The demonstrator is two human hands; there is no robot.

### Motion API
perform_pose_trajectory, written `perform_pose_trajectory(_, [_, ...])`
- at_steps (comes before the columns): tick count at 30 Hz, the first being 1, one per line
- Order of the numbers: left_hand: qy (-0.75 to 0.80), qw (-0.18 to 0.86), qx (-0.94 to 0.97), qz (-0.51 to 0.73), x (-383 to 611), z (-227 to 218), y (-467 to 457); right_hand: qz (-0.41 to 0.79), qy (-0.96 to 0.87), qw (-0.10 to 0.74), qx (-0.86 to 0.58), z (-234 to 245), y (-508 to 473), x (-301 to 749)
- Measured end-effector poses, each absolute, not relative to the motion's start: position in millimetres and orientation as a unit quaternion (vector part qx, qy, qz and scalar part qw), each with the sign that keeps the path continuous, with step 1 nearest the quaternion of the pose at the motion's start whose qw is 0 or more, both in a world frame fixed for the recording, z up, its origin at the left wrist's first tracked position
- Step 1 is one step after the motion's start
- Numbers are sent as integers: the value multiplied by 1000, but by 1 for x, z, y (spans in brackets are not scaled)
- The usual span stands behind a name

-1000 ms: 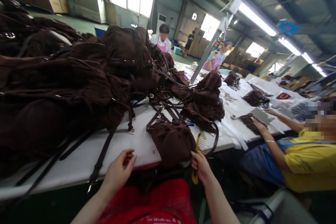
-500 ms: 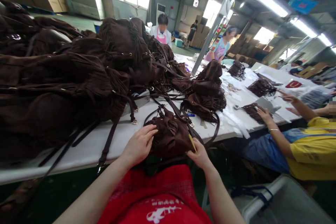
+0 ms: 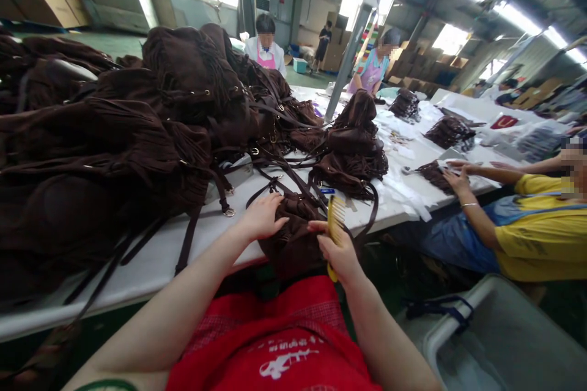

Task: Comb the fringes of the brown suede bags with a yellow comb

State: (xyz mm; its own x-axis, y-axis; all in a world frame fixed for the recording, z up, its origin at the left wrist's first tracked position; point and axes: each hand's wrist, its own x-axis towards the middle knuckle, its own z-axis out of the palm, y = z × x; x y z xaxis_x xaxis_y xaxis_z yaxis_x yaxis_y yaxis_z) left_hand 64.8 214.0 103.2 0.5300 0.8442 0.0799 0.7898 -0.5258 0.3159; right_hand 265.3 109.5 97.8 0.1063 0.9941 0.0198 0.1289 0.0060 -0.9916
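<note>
Nearest, over a red shirt (image 3: 284, 348), the right hand (image 3: 338, 255) is closed round the handle of a yellow comb (image 3: 335, 215), teeth up and turned toward the bag (image 3: 293, 241), with the thumb touching the suede. A second ago that hand hung lower, the comb mostly below the surface's edge; now it has come up level with the top of the bag. The left hand (image 3: 263, 217) has shifted too: it was curled and empty at the rim of the surface (image 3: 156, 263), and now it lies open and flat on the bag's top, fingers spread, pressing rather than gripping. The bag sits at the near edge, its lower half drooping over it, straps trailing behind. So the bag looks pinned and the comb set against it, judging by both hands. Beyond rise a big pile of brown bags (image 3: 114, 134) on the left and a smaller stack (image 3: 355, 146) in the middle. To the right a co-worker in yellow (image 3: 532, 238) rests a hand (image 3: 456, 182) on another bag; a grey bin (image 3: 504, 342) stands beside. Farther off, two more people work near a pole (image 3: 348, 55).
</note>
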Motion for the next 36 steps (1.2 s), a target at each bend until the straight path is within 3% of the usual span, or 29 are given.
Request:
perform_pose_trajectory(3, [482, 123, 866, 60, 75, 98, 228, 474, -533, 440, -545, 92, 121, 238])
perform_pose_trajectory(8, [531, 100, 841, 22, 66, 82, 212, 299, -627, 326, -641, 64, 117, 244])
perform_pose_trajectory(16, [572, 96, 814, 8, 54, 64, 186, 284, -695, 189, -633, 51, 88, 257])
perform_pose_trajectory(22, [589, 111, 800, 17, 55, 61, 184, 147, -712, 127, -674, 35, 77, 233])
perform_pose_trajectory(25, [595, 119, 794, 7, 49, 65, 178, 119, -698, 148, -690, 21, 88, 228])
perform_pose_trajectory(31, [631, 159, 756, 77, 23, 77, 153, 121, -692, 355, -616, 36, 138, 236])
perform_pose_trajectory(36, [660, 226, 684, 211, 2, 68, 143, 148, -705, 370, -587, 63, 167, 230])
